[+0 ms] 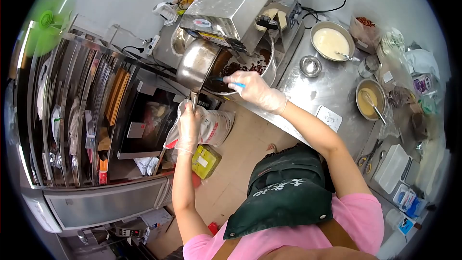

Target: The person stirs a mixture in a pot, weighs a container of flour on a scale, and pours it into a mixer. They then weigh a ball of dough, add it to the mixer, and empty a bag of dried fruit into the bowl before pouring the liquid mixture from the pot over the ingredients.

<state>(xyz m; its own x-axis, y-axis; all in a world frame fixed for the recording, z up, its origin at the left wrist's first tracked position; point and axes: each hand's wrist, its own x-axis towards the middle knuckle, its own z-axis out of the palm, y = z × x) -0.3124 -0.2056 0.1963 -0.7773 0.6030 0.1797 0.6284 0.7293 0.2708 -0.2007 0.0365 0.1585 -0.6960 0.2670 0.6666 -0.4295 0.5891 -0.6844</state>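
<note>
My left hand (189, 127), in a clear glove, is closed round the handle of a steel saucepan (196, 62). The pan is tipped on its side over the rim of a large mixing bowl (272, 65). Gloved as well, my right hand (260, 91) grips a spatula (237, 84) with a blue handle. Its far end is at the pan's mouth, against dark brown stuff, and is hard to make out. Inside the mixing bowl lie dark reddish bits (258, 67), partly hidden by the pan and my hand.
A steel mixer (226, 5) overhangs the bowl. On the right counter are a bowl of cream-coloured liquid (331, 41), a small metal bowl (310, 66), a bowl with a whisk (369, 97), scissors (368, 160) and a white scale (329, 118). A tray rack (91, 101) stands left.
</note>
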